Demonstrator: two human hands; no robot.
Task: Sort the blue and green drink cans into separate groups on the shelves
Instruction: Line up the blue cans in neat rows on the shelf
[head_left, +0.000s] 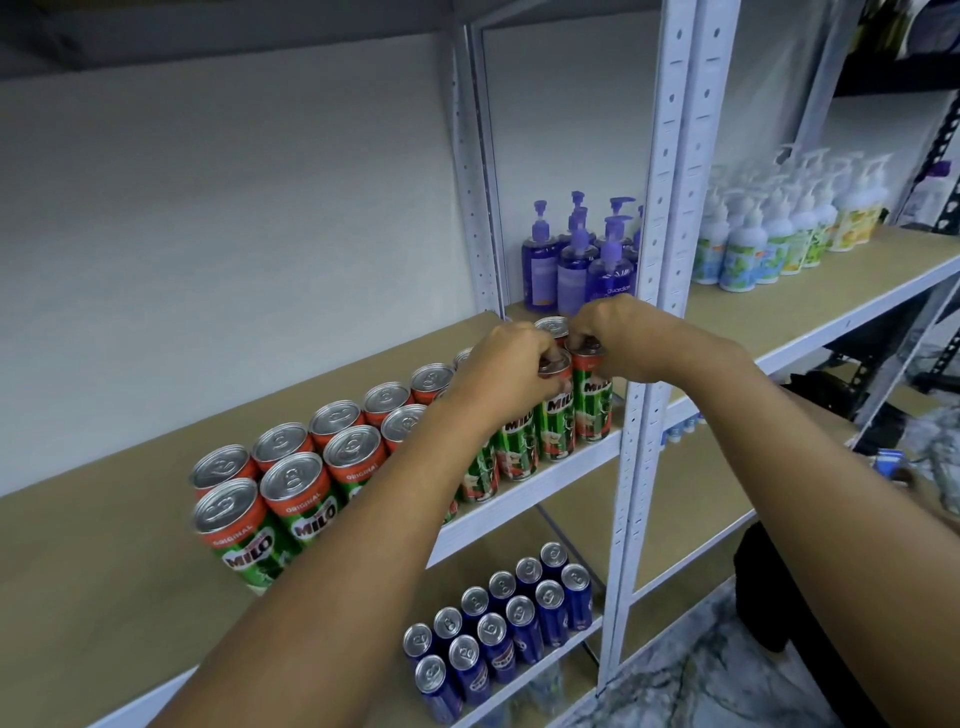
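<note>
Head view: both hands are working the right end of the green row
Left hand (511, 364): gripping 1 green can (557, 410) by its top
Right hand (618, 338): pinching the neighbouring can (592, 400)
Blue cans (498, 634): sitting grouped 1 shelf lower
Risk: I'm guessing a nudge topples cans off the shelf edge (524, 493)

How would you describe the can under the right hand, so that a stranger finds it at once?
Start at the white upright post between the two shelf bays. On the upper shelf, just left of that post, two rows of green Milo cans end. The can is the last one in the front row, nearest the post, and the right hand grips its top.
</note>
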